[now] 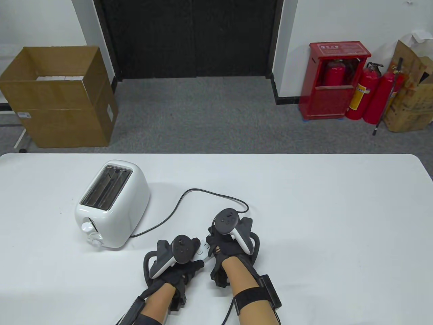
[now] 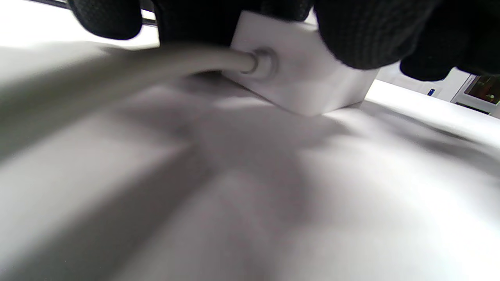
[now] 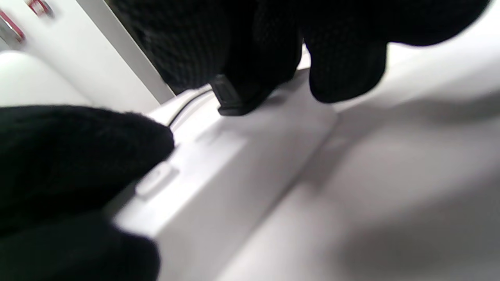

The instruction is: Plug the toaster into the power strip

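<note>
The plug (image 3: 234,99) sits against the top face of the strip (image 3: 242,156), black on white, with the right hand's (image 1: 225,243) fingers (image 3: 343,74) closed around it from above. That grip looks chosen to push the plug straight down into a socket; whether the pins are fully home cannot be told, since the glove hides the joint. The left hand (image 1: 179,267) holds the strip's near end (image 2: 308,78), fingers wrapped over the white block just where its grey lead (image 2: 156,64) comes out, seemingly to keep the strip from sliding under the push. The strip lies on the table (image 1: 338,220) between the two hands, near the front edge.

The cord (image 1: 182,199) runs in a loose loop from the plug back to the toaster (image 1: 113,206), which stands left of the hands, slots up, with slack to spare.

Beyond the table an open box (image 1: 61,101) stands on the floor; something pale shows inside, but what it is cannot be told. A red cabinet (image 1: 335,81) holds an extinguisher (image 1: 335,72).
</note>
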The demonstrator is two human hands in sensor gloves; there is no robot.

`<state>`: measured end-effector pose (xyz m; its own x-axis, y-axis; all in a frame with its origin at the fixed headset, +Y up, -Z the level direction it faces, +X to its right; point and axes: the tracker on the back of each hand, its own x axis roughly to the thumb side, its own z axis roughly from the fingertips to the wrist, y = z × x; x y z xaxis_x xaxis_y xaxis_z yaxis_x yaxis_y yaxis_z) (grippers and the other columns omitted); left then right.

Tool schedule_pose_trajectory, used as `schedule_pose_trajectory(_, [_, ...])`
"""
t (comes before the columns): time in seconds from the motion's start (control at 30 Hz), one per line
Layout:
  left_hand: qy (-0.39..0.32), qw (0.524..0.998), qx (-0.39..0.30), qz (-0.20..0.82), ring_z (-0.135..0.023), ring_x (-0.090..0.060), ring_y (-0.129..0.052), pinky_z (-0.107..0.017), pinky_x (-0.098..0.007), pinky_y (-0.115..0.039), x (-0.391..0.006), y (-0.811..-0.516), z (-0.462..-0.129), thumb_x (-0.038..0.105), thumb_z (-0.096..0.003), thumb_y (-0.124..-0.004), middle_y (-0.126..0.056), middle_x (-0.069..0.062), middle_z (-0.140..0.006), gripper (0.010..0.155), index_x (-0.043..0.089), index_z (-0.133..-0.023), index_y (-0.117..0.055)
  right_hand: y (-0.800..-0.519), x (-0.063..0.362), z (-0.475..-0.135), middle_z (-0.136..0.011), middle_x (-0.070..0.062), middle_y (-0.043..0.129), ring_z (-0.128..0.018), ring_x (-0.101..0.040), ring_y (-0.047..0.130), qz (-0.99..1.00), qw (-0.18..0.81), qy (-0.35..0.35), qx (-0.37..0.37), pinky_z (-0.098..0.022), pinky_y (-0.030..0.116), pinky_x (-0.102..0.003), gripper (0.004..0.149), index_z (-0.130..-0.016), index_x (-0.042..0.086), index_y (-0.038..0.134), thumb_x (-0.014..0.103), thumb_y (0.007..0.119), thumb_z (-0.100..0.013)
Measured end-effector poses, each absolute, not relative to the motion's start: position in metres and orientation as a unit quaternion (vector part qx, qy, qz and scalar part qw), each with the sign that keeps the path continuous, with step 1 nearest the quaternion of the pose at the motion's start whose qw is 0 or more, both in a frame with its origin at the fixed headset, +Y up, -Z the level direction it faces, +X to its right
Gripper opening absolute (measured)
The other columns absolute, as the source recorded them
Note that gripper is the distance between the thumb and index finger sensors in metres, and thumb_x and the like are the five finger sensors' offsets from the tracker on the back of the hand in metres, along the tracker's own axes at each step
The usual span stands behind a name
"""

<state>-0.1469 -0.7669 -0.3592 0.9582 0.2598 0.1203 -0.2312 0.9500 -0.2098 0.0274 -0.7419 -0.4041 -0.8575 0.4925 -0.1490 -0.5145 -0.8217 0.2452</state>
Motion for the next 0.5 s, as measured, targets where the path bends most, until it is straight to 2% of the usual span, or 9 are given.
schedule_pose_trajectory(0.1, [-0.071, 0.984, -0.105, 0.121, -0.091, -0.027, -0.079, -0.068, -0.059, -0.065, -0.146, -0.766, -0.359, 0.056, -0.0420, -0.078, -0.075, -0.002, -0.107, 0.074, 0.034, -0.107, -0.052, -0.742, 0.034, -0.400, -0.094, -0.013, 0.072, -0.055, -0.043, 0.084, 0.948, 0.267, 0.166, -0.048, -0.035, 0.076, -0.051, 0.058, -0.094, 0.017, 0.071, 0.042, 0.079, -0.042])
schedule_pose_trajectory(0.2, [-0.077, 0.982, -0.129, 0.111, -0.093, -0.028, -0.077, -0.069, -0.059, -0.064, -0.145, -0.765, -0.361, 0.057, -0.0438, -0.076, -0.071, -0.003, -0.109, 0.074, 0.033, -0.109, -0.048, -0.739, 0.045, -0.392, -0.098, -0.016, 0.071, -0.076, -0.049, 0.075, 0.948, 0.272, 0.162, -0.041, -0.049, 0.068, -0.061, 0.060, -0.096, 0.018, 0.069, 0.043, 0.078, -0.042])
schedule_pose_trajectory(0.3, [-0.088, 0.976, -0.160, 0.121, -0.097, -0.031, -0.075, -0.069, -0.060, -0.064, -0.148, -0.760, -0.364, 0.057, -0.0448, -0.074, -0.066, -0.005, -0.112, 0.076, 0.032, -0.110, -0.045, -0.729, 0.056, -0.382, -0.103, -0.016, 0.067, -0.092, -0.051, 0.059, 0.947, 0.284, 0.145, -0.032, -0.060, 0.055, -0.070, 0.060, -0.097, 0.018, 0.068, 0.042, 0.078, -0.043])
schedule_pose_trajectory(0.37, [-0.087, 0.978, -0.143, 0.127, -0.099, -0.033, -0.074, -0.069, -0.060, -0.064, -0.153, -0.749, -0.364, 0.057, -0.0448, -0.074, -0.065, -0.005, -0.113, 0.076, 0.030, -0.110, -0.046, -0.720, 0.062, -0.375, -0.104, -0.015, 0.065, -0.097, -0.050, 0.052, 0.954, 0.276, 0.118, -0.018, -0.062, 0.048, -0.072, 0.061, -0.098, 0.019, 0.068, 0.042, 0.079, -0.043])
schedule_pose_trajectory(0.5, [-0.096, 0.988, -0.068, 0.104, -0.106, -0.033, -0.067, -0.071, -0.062, -0.060, -0.169, -0.713, -0.358, 0.058, -0.0453, -0.073, -0.061, -0.004, -0.116, 0.074, 0.031, -0.110, -0.048, -0.699, 0.073, -0.360, -0.108, -0.013, 0.060, -0.103, -0.047, 0.036, 0.972, 0.234, 0.030, 0.017, -0.065, 0.034, -0.075, 0.062, -0.099, 0.021, 0.067, 0.043, 0.079, -0.042])
